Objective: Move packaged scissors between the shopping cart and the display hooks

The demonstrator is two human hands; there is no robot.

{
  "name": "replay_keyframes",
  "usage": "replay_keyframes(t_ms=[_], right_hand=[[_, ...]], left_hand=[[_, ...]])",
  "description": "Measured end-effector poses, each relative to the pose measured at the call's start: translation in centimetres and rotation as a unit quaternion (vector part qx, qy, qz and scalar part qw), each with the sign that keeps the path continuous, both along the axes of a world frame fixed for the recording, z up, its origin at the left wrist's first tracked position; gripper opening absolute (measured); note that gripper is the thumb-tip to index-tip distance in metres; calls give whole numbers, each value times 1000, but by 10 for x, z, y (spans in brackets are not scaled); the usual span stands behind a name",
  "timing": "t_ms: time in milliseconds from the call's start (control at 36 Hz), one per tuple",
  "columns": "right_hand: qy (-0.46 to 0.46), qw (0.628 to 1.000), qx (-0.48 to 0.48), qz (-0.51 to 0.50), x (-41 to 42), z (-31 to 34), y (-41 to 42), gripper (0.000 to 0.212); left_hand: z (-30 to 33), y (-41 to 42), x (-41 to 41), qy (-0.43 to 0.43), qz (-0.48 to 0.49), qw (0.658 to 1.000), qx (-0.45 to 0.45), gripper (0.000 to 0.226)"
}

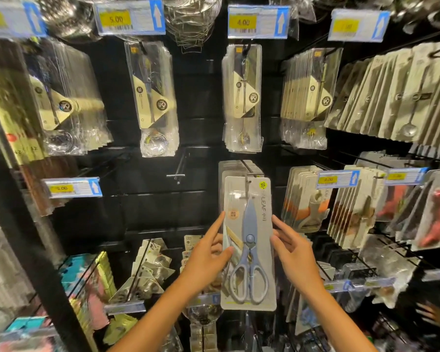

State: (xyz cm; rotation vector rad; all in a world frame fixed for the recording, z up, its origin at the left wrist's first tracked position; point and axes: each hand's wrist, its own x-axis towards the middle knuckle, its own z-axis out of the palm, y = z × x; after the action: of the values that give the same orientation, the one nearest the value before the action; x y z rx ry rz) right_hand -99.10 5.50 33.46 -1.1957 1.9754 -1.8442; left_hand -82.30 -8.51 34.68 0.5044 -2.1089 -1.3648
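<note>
Packaged scissors [248, 243]: grey card, clear blister, blue-grey handles, hanging on our display hook [247, 177]. Our left hand [203, 260] pinches its left edge, forefinger extended; our right hand [294, 252] touches its right edge, fingers straight.

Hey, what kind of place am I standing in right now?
Most likely the kitchenware aisle of a shop: yellow price tags sit in shelf-edge holders, packaged spoons hang in rows on display hooks, and both hands hold a packaged pair of scissors at a hook.
</note>
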Motion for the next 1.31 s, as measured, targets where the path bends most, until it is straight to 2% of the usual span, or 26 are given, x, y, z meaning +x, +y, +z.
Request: replay_keyframes(t_ms=[250,500,667,778,889,1028,1167,1306], right_hand=[[0,992,109,62,-15,-4,-33,73],[21,991,116,56,-34,-6,-61,81],[49,991,115,50,-44,-10,-70,87],[45,994,96,23,-48,-28,-67,80],[32,998,46,-9,-43,-49,-56,63],[63,998,6,22,-23,-75,-33,48],[120,983,64,123,12,-101,-24,41],[149,938,187,252,64,-124,-26,43]], left_hand=[[3,-24,-19,-55,-25,998,25,82],[0,-47,-42,-78,-3,995,63,90],[-4,-45,-46,-100,10,994,31,93],[-8,-34,-40,-125,36,991,-13,79],[-26,-26,-21,-156,90,982,-60,77],[-57,-16,22,-217,116,959,-144,69],[-96,-4,89,-265,137,934,-197,66],[-124,24,167,-292,165,917,-217,60]])
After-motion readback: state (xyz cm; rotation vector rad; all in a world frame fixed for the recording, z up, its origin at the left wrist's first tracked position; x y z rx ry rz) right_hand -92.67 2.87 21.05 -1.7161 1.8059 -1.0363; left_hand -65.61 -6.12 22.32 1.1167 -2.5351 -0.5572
